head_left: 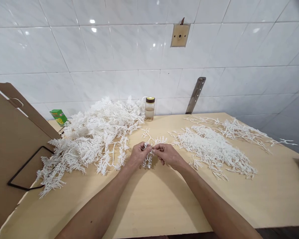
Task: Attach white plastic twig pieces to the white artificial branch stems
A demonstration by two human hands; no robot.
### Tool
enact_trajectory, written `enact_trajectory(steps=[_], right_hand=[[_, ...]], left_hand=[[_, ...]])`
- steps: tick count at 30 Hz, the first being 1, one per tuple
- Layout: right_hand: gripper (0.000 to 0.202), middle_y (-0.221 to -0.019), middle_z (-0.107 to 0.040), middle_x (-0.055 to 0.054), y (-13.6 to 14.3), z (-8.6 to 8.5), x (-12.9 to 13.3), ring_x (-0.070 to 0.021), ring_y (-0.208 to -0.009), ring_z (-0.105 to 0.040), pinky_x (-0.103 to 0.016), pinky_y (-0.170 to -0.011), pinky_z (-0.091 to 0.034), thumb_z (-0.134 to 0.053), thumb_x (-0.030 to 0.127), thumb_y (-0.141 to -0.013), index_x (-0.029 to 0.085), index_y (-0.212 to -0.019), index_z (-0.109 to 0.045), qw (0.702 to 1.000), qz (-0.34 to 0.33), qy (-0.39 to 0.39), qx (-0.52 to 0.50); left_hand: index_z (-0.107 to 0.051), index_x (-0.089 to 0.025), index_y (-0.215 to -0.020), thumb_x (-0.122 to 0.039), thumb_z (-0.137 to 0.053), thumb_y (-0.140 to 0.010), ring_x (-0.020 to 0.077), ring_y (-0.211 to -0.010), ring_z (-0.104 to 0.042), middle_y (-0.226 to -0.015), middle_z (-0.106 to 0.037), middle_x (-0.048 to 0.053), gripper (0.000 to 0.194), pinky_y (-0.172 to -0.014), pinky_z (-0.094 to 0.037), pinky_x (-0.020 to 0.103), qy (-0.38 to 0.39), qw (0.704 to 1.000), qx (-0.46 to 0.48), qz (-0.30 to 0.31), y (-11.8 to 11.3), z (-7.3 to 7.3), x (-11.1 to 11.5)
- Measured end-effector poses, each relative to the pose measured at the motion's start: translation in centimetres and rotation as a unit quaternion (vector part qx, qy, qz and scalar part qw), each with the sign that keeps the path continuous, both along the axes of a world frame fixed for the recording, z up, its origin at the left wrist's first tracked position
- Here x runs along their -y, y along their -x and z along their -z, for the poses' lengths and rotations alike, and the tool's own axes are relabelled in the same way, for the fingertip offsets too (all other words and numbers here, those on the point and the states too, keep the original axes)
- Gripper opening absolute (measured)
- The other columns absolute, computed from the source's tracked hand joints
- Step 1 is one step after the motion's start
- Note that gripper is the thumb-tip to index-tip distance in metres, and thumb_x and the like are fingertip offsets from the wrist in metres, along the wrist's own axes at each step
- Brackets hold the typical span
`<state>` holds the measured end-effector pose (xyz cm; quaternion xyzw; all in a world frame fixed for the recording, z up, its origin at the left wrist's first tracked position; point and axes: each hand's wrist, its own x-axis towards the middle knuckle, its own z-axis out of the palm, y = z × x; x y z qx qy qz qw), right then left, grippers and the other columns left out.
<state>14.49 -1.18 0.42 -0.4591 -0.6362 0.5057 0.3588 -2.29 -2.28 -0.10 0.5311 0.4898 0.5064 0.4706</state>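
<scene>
Between my two hands, above the middle of the table, is a white branched plastic sprig, its forked twigs spreading above and below my fingers. My left hand pinches it from the left. From the right, my right hand closes thumb and fingertips on the same sprig, close to the left fingertips. Fingers hide the exact spot where they grip. To the left lies a big tangled heap of white branched sprigs. On the right is a flatter pile of small white twig pieces.
Thinner bare white stems lie at the back right. By the tiled wall stand a lidded jar of liquid and a small green box. A cardboard box and a black wire frame are at the left edge.
</scene>
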Motion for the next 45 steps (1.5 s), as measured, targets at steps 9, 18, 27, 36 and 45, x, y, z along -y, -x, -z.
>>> enact_trajectory(steps=[9, 18, 27, 36, 45], right_hand=[[0.029, -0.049, -0.050, 0.006, 0.1, -0.4, 0.3, -0.0078, -0.036, -0.047, -0.019, -0.036, -0.041, -0.063, 0.045, -0.080, 0.017, -0.075, -0.061, 1.000, -0.003, -0.006, 0.026], [0.022, -0.050, -0.058, 0.003, 0.4, -0.9, 0.8, -0.0121, -0.036, -0.054, -0.021, -0.033, -0.037, -0.057, 0.037, -0.083, 0.020, -0.082, -0.070, 0.989, 0.051, -0.066, 0.123], [0.018, -0.072, -0.070, -0.001, 1.2, -0.6, 1.1, -0.0154, -0.064, -0.060, -0.026, -0.066, -0.042, -0.052, 0.021, -0.084, 0.021, -0.076, -0.069, 0.932, 0.046, -0.250, 0.260], [0.014, -0.067, -0.066, -0.003, 1.3, 0.2, 0.1, -0.0163, -0.062, -0.057, -0.027, -0.062, -0.038, -0.052, 0.019, -0.081, 0.019, -0.070, -0.060, 0.917, 0.178, -0.196, 0.298], [0.014, -0.097, -0.068, -0.014, -5.4, -1.7, -2.0, -0.0245, -0.076, -0.064, -0.041, -0.079, -0.046, -0.049, 0.021, -0.081, 0.019, -0.088, -0.061, 0.860, 0.362, -0.245, 0.265]], left_hand=[[-0.057, -0.016, -0.070, -0.050, -0.066, -0.075, 0.0104, -0.057, -0.046, -0.061, -0.053, -0.003, 0.035, -0.054, -0.037, 0.022, -0.034, 0.998, -0.061, -0.002, 0.2, 0.1, 0.0], [-0.057, -0.016, -0.068, -0.053, -0.070, -0.069, 0.0100, -0.055, -0.041, -0.058, -0.048, -0.004, 0.039, -0.052, -0.032, 0.022, 0.004, 0.998, -0.058, 0.003, 0.3, 0.0, -0.3], [-0.043, -0.020, -0.065, -0.039, -0.056, -0.081, 0.0109, -0.058, -0.039, -0.060, -0.043, -0.005, 0.028, -0.053, -0.029, 0.023, -0.048, 0.985, -0.161, -0.026, -0.1, -0.4, 0.6], [-0.041, -0.021, -0.072, -0.036, -0.054, -0.083, 0.0106, -0.058, -0.038, -0.062, -0.044, -0.005, 0.022, -0.054, -0.031, 0.023, -0.087, 0.988, -0.128, -0.028, -0.8, -0.8, 1.1], [-0.056, -0.017, -0.070, -0.050, -0.064, -0.077, 0.0087, -0.051, -0.036, -0.055, -0.043, -0.006, 0.034, -0.050, -0.030, 0.022, -0.014, 1.000, -0.007, -0.024, 0.1, 0.4, 0.0]])
